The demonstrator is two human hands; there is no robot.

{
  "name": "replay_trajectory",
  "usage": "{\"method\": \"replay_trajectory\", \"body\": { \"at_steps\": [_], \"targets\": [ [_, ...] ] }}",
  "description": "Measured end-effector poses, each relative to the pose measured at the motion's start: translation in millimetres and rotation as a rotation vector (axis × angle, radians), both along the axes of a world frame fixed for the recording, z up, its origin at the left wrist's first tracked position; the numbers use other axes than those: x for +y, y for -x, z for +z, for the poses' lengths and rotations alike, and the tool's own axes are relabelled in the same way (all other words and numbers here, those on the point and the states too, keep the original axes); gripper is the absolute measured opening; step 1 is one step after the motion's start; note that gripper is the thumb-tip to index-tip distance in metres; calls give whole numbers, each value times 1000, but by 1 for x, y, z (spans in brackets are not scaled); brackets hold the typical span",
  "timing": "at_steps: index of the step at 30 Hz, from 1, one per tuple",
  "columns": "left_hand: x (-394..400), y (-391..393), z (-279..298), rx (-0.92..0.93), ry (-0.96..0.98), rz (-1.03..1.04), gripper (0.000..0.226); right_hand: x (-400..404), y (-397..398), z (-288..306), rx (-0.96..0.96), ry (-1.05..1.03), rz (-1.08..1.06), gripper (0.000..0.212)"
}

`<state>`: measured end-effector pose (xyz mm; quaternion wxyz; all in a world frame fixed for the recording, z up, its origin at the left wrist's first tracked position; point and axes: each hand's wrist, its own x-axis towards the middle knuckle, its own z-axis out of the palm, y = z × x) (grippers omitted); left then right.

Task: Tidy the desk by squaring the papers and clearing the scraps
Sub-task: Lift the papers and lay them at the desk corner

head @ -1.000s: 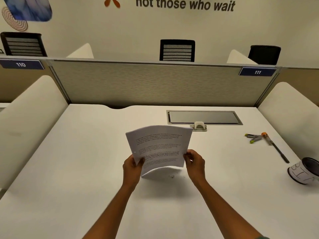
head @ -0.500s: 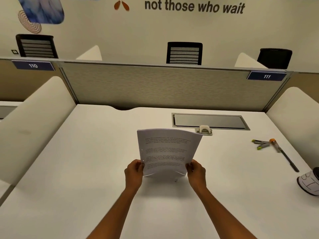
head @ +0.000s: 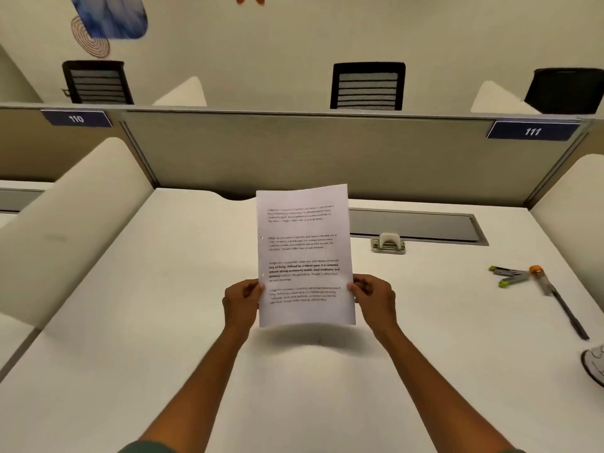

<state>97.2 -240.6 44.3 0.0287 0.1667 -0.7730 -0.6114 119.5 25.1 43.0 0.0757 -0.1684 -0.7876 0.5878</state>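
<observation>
The paper at centre is white with black print. The desk is white. At right, the pen has an orange cap. The upper-right label is dark blue.

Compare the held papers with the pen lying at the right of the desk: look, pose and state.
The papers are broad, white and printed; the pen is thin and dark with an orange end. The papers stand upright above the desk; the pen lies flat on it. The left hand and right hand pinch the papers' side edges; nothing touches the pen.
</observation>
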Motion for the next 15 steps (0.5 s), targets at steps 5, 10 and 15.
{"method": "replay_trajectory", "body": {
  "at_steps": [5, 10, 15],
  "targets": [
    [7, -4, -8, -153, -159, 84, 18, 24, 7, -14, -113, 101, 97, 20],
    [9, -20, -18, -199, -175, 122, 16, 29, 9, -29, -188, 178, 142, 22],
    [-3, -25, -26, -220, -188, 130, 10, 17, 9, -39, -249, 210, 137, 21]
  ]
}}
